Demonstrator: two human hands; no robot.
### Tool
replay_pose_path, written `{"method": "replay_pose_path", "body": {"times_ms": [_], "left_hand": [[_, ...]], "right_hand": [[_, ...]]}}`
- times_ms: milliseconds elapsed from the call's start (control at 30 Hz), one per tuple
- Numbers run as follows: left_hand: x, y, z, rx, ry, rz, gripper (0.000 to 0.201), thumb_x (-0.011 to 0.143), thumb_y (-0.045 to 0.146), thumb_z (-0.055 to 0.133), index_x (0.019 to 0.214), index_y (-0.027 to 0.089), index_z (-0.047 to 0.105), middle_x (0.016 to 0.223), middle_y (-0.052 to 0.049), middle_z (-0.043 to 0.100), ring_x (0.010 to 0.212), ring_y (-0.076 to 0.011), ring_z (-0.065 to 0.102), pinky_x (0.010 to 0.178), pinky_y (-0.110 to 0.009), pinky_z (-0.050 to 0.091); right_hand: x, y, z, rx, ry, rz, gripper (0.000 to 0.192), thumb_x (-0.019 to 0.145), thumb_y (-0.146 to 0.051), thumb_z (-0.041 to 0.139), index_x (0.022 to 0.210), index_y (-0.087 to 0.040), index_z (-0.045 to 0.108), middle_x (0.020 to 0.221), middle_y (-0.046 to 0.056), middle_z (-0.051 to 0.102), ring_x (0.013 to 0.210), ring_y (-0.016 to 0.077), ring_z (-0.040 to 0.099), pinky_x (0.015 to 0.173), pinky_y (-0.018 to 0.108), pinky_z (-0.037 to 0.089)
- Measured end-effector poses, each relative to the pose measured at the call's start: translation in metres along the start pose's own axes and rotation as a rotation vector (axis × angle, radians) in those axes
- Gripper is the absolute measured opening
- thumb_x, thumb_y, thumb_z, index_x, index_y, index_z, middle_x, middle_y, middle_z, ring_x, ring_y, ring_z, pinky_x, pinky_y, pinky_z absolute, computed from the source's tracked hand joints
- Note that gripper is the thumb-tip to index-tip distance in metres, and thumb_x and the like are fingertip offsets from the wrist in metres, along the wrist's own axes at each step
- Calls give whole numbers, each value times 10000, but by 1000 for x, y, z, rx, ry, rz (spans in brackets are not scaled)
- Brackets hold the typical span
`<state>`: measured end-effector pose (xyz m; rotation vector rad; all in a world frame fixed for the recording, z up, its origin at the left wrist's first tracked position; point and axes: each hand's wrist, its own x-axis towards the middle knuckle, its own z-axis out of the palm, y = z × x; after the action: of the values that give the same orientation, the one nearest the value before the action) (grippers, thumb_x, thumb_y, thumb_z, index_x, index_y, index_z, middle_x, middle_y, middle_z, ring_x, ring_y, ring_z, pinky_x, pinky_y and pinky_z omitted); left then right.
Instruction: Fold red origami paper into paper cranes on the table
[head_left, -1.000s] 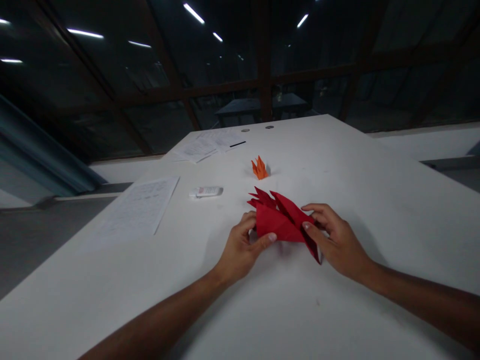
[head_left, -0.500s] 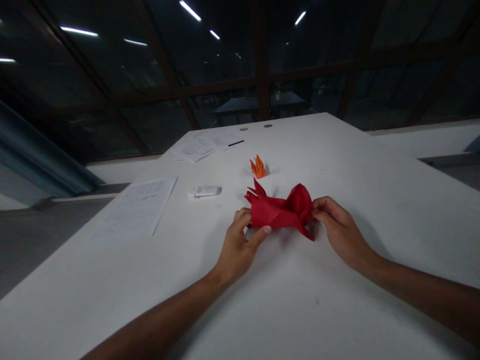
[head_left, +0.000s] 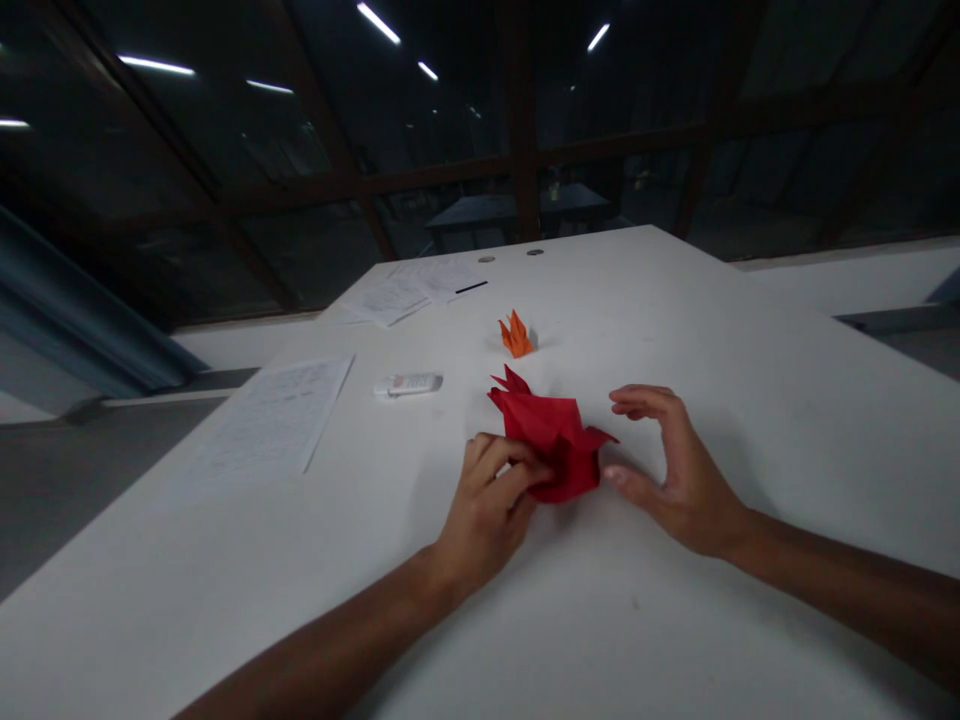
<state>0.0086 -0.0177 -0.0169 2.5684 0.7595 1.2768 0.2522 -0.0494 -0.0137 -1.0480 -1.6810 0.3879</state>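
a blue curtain (head_left: 71,310) hangs at the far left. on the white table (head_left: 787,430) lies a written sheet (head_left: 259,420), then more papers (head_left: 397,290) farther back, and a white tube (head_left: 409,384) on its side. the left hand (head_left: 484,505) pinches the near left part of the red folded paper (head_left: 551,420), which is on the table's middle, in front of a small orange folded paper (head_left: 516,335). the right hand (head_left: 686,480), thumb and fingers spread, is just beside the red folded paper's right end; whether the thumb touches it, i cannot tell.
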Motion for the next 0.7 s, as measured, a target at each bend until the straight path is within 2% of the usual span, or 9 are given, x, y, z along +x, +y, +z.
{"method": "replay_pose_path", "body": {"times_ms": [67, 167, 267, 333, 467, 567, 633, 700], "left_hand": [[-2, 1, 0, 58, -51, 77, 272, 925, 26, 613, 1073, 242, 685, 971, -43, 635, 923, -200, 511, 818, -369, 416], [-4, 3, 0, 134, -98, 147, 322, 929, 37, 615, 1141, 266, 696, 950, -40, 639, 895, -201, 492, 789, -366, 397], [-3, 4, -1, 192, -114, 182, 340, 925, 38, 609, 1156, 273, 696, 943, -33, 644, 880, -203, 488, 784, -373, 383], [-3, 4, -1, 213, -87, 176, 321, 922, 43, 609, 1124, 274, 702, 953, -34, 640, 893, -209, 489, 800, -384, 381], [-3, 5, -1, 247, 11, 62, 270, 893, 60, 642, 1020, 284, 722, 1143, -67, 591, 1065, -263, 490, 876, -442, 365], [-1, 4, -1, 267, 65, -60, 227, 882, 93, 677, 967, 296, 732, 1305, -71, 516, 1184, -302, 458, 943, -491, 343], [1, 2, -2, 214, 95, -125, 215, 899, 90, 645, 956, 284, 720, 1337, -68, 486, 1217, -293, 444, 969, -483, 363], [3, -1, -1, 106, 133, -212, 236, 920, 89, 587, 1027, 275, 685, 1317, -77, 470, 1218, -272, 447, 963, -446, 408]], "right_hand": [[0, -2, 0, -55, -27, -28, 623, 805, -263, 749, 1355, -235, 459, 1289, 111, 524, 1165, 281, 529, 1010, 450, 437], [0, -4, 1, -147, -54, -59, 465, 811, -199, 720, 1238, -248, 543, 1177, 79, 614, 1089, 269, 579, 956, 433, 467], [0, -6, 0, -210, -15, -58, 294, 840, -169, 660, 1113, -255, 594, 1040, 45, 672, 974, 250, 624, 873, 410, 486], [0, -6, 0, -199, 24, 3, 245, 845, -151, 626, 1065, -258, 612, 993, 31, 689, 937, 242, 645, 854, 404, 491], [2, -4, 0, -136, 85, 162, 193, 847, -167, 615, 1014, -257, 645, 973, 24, 712, 925, 236, 673, 845, 393, 506], [5, -6, 0, -109, 126, 205, 179, 829, -153, 604, 974, -250, 646, 936, 20, 711, 885, 216, 672, 799, 357, 516], [7, -7, 0, -54, 133, 227, 172, 838, -144, 585, 965, -249, 634, 917, 12, 701, 859, 195, 668, 767, 327, 519], [9, -7, 1, 29, 135, 267, 167, 855, -150, 577, 982, -251, 619, 914, 5, 690, 849, 180, 665, 754, 309, 521]]}}
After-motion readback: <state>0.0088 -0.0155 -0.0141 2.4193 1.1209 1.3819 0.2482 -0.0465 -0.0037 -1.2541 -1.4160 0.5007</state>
